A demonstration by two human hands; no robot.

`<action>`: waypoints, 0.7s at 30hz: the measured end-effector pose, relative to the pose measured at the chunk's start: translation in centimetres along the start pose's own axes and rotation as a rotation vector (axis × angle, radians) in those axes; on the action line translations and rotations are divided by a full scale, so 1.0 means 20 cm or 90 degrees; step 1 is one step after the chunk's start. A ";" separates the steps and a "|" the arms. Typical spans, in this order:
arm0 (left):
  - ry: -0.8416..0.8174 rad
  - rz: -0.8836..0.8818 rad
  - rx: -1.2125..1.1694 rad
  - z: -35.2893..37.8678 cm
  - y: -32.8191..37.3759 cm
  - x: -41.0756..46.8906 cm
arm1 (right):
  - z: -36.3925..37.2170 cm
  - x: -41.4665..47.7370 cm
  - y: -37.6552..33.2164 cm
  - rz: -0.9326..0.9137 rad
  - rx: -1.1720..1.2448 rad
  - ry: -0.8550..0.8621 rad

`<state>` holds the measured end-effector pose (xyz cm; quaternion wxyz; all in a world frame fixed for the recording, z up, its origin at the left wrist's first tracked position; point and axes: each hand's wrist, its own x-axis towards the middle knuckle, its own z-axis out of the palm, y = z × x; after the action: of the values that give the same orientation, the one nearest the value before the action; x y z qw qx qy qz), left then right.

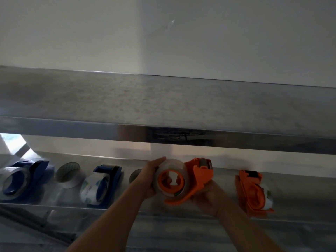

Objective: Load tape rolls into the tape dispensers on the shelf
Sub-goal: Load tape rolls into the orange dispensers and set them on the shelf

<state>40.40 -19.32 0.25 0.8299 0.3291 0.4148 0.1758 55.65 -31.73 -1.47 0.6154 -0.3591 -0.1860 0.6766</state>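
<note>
My left hand (147, 179) wraps around a clear tape roll (177, 165), thumb over its top and fingers (151, 190) curled under its near edge. The roll sits on the round hub of an orange tape dispenser (199, 179), which my right hand (209, 196) grips from beneath by the handle; those fingers are tucked under the plastic, so I cannot tell exactly how they lie. I hold both just above the steel shelf (300, 199). On the shelf to my right lies a second orange dispenser (251, 192) with a roll in it. To my left lie a loaded blue dispenser (106, 184), a loose tape roll (70, 176) and a far blue dispenser (23, 179). Another loose roll (135, 174) peeks out behind my left wrist.
</note>
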 end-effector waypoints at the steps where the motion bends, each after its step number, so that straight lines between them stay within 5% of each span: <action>1: -0.005 -0.009 0.024 0.00 0.00 0.00 | -0.03 0.00 0.00 0.010 0.004 -0.007; 5: 0.042 0.017 0.116 0.05 0.03 0.02 | -0.08 -0.01 0.00 -0.013 -0.102 0.020; 10: 0.180 0.126 0.230 0.12 0.06 0.05 | -0.04 -0.04 0.00 -0.120 -0.516 0.141; 21: 0.117 0.198 0.310 0.18 0.05 0.06 | 0.01 -0.06 0.03 -0.241 -0.641 0.231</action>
<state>43.98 -19.25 1.78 0.6484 0.5608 0.4628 0.2255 55.09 -32.99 -1.40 0.5008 -0.6792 -0.4381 0.3097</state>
